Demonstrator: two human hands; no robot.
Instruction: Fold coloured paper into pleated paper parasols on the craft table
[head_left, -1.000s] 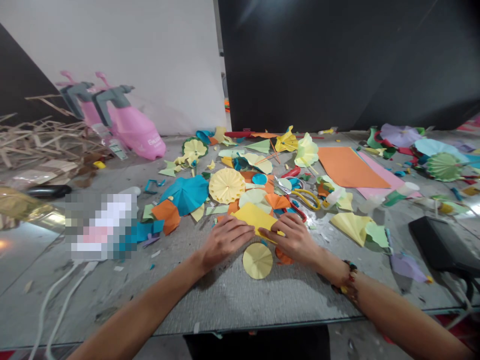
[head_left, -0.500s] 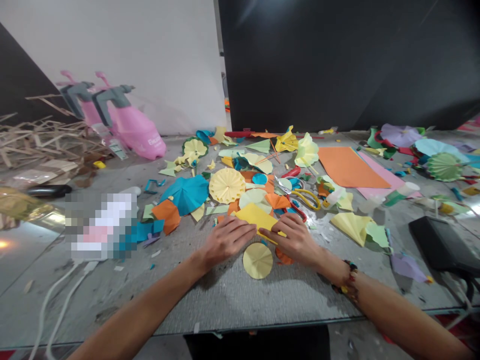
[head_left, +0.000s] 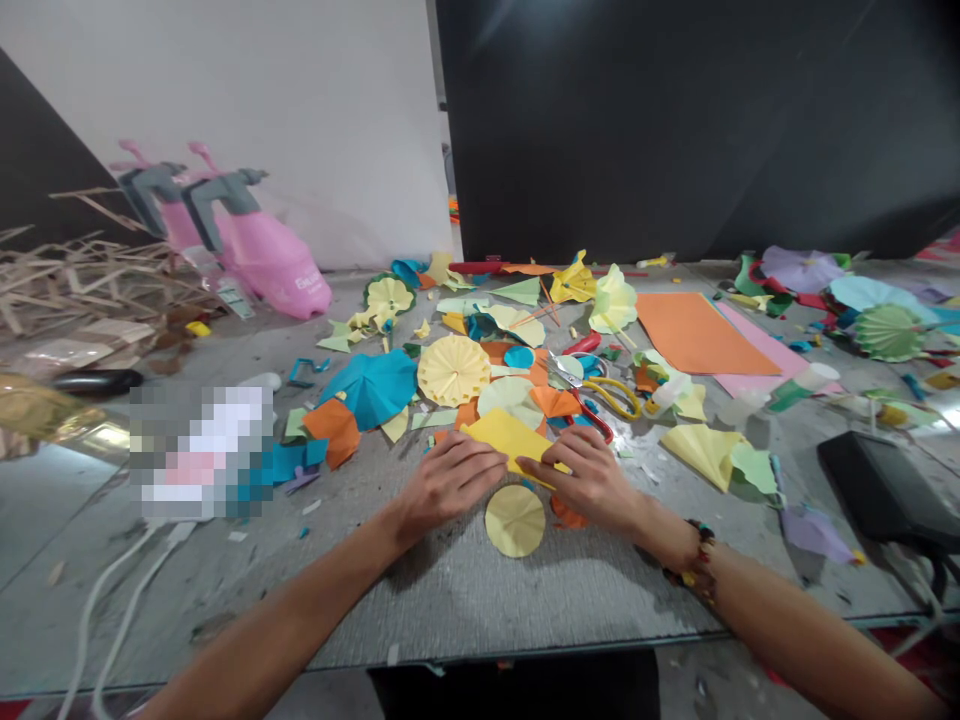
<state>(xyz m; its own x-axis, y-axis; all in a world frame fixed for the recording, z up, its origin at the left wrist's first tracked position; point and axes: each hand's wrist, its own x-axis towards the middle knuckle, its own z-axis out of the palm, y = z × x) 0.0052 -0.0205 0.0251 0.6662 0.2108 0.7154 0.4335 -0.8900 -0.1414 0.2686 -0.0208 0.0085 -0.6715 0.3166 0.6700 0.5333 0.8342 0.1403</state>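
A sheet of yellow paper (head_left: pixel 512 437) lies between my two hands over the table. My left hand (head_left: pixel 454 478) closes on its left part, and my right hand (head_left: pixel 583 474) grips its right edge, fingertips close together. The fingers hide the paper's near edge. Just below, a pale yellow paper disc (head_left: pixel 515 521) with creases rests on the table, an orange paper piece (head_left: pixel 570 513) beside it under my right hand. Beyond the right hand lie scissors with yellow handles (head_left: pixel 613 398) and a red-handled pair (head_left: pixel 596 418). A pleated cream paper round (head_left: pixel 454 371) sits behind the left hand.
Blue folded paper (head_left: pixel 375 388) and many coloured scraps cover the table's middle. Orange sheets (head_left: pixel 697 335) lie at the right, near a black box-shaped device (head_left: pixel 881 490). Pink spray bottles (head_left: pixel 277 262) stand back left. White cables (head_left: pixel 124 600) run down the left side.
The left hand has shifted very slightly to the left along the yellow paper. The right hand stays almost in place, and both keep hold of it.
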